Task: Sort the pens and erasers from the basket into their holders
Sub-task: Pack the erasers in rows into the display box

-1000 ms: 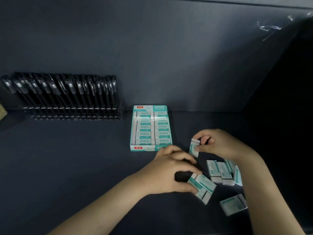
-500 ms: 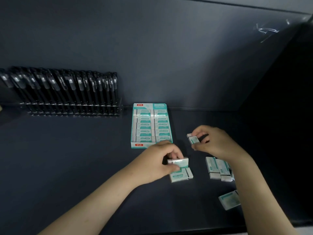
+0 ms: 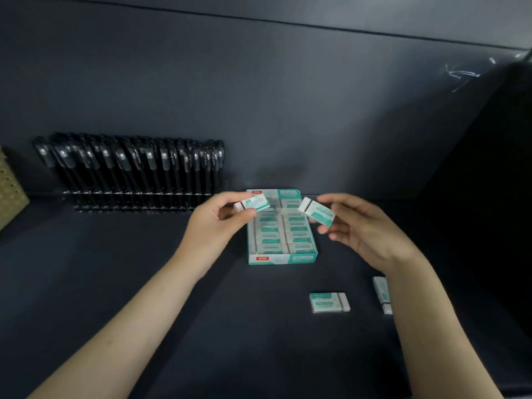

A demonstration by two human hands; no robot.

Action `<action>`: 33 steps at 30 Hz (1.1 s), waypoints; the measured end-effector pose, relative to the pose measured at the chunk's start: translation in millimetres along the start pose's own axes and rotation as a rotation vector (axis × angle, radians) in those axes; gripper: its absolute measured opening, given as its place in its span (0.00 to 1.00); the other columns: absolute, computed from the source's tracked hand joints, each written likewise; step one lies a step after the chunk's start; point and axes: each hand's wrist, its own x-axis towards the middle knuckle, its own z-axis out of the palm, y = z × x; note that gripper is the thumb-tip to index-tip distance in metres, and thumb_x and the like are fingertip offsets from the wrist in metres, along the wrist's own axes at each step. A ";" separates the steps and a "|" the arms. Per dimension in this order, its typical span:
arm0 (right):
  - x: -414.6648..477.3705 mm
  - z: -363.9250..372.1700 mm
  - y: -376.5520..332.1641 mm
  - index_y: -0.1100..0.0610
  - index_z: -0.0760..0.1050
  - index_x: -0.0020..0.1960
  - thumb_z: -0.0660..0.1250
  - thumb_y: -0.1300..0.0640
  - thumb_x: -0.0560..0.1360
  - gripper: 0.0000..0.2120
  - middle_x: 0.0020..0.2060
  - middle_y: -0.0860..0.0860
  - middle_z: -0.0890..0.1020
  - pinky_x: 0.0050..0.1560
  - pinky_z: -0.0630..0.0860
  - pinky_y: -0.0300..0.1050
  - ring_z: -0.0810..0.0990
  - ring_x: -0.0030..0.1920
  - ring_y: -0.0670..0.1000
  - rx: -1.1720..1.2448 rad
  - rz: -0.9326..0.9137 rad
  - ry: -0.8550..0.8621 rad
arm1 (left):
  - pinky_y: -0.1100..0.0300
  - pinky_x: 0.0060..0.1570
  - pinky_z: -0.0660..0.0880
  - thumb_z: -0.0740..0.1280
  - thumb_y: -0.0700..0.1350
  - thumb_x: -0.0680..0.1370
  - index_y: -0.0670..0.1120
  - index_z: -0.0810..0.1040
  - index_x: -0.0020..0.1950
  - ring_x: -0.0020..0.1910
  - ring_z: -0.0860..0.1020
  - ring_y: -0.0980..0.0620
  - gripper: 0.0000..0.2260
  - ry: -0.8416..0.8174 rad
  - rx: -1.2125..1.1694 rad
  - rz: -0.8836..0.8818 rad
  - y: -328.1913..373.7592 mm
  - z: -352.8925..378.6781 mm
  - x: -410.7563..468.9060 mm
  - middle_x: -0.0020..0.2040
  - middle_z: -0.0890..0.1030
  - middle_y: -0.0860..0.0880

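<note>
Left hand: the left hand [image 3: 213, 226] pinches the left-held eraser [image 3: 253, 203] between thumb and curled fingers, raised over the far left corner of the eraser box [image 3: 283, 259].
Right hand: the right hand [image 3: 362, 228] grips the right-held eraser [image 3: 316, 213] by its near end with thumb and fingertips. It is tilted, white end toward the box, above the right column.
Eraser box: a teal and white tray on the dark table [image 3: 115, 283], with two columns packed with sleeved erasers (any free slot is hidden by the hands or too blurred to tell).
Loose erasers: a loose eraser [image 3: 329, 302] lies flat, near the box's front right. A half-hidden eraser [image 3: 382, 293] lies partly under the right forearm.
Pens: black pens [image 3: 138, 168] stand in a rack against the back wall, well apart from the hands.
Risk, collision: both erasers approach the same end of the box, so the hands may bump and knock one free.
Risk, bad fit: the right-held eraser is angled, so it may wedge across a row or lift its neighbours.
Risk, slip: a fingertip hold on one end is light, so the eraser could pivot and drop.
Risk, overlooked piece: the forearm may brush the half-hidden eraser off the table.
</note>
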 end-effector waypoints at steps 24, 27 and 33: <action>65.2 64.7 29.4 0.53 0.82 0.49 0.74 0.65 0.70 0.11 0.46 0.45 0.76 0.48 0.73 0.27 0.78 0.44 0.43 -0.832 -0.303 0.076 | 0.68 0.48 0.74 0.73 0.43 0.74 0.56 0.79 0.56 0.47 0.79 0.59 0.14 0.231 0.206 0.138 -40.1 -24.2 24.4 0.48 0.82 0.58; 68.2 67.6 36.2 0.54 0.82 0.48 0.75 0.65 0.70 0.10 0.46 0.45 0.76 0.48 0.73 0.27 0.78 0.44 0.41 -0.888 -0.366 0.080 | 0.70 0.46 0.73 0.73 0.42 0.74 0.55 0.79 0.57 0.46 0.79 0.59 0.14 0.216 0.183 0.135 -37.8 -23.4 22.7 0.46 0.81 0.60; 67.8 67.9 41.2 0.54 0.81 0.52 0.76 0.62 0.70 0.12 0.46 0.43 0.78 0.50 0.76 0.31 0.79 0.46 0.40 -0.893 -0.404 0.114 | 0.70 0.47 0.74 0.72 0.43 0.74 0.52 0.80 0.56 0.47 0.80 0.58 0.12 0.200 0.142 0.152 -36.2 -22.6 20.5 0.47 0.82 0.60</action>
